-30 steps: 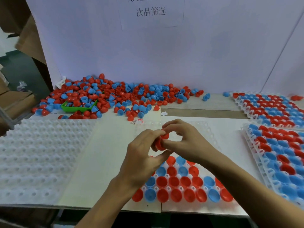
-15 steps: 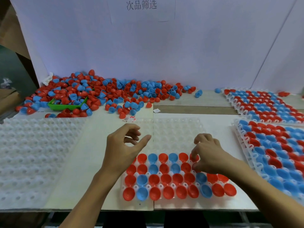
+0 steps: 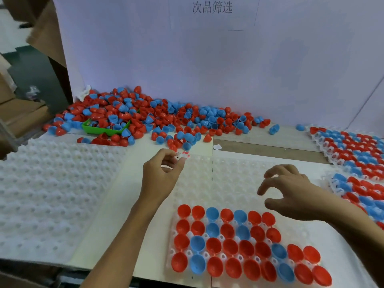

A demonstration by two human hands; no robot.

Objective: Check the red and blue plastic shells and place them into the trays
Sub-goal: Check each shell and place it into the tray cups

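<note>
We are reaching both empty hands, left hand [image 3: 161,173] loosely curled and right hand [image 3: 291,192] spread, toward the pile [image 3: 166,119], risking scattering loose shells beyond the tray [image 3: 199,183].

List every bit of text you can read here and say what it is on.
"次品筛选": printed on the white sheet taped to the back wall.
Small white label on the table by the pile of shells: too small to tell whether it carries any text.
Nothing readable on the trays or the green bin.
</note>
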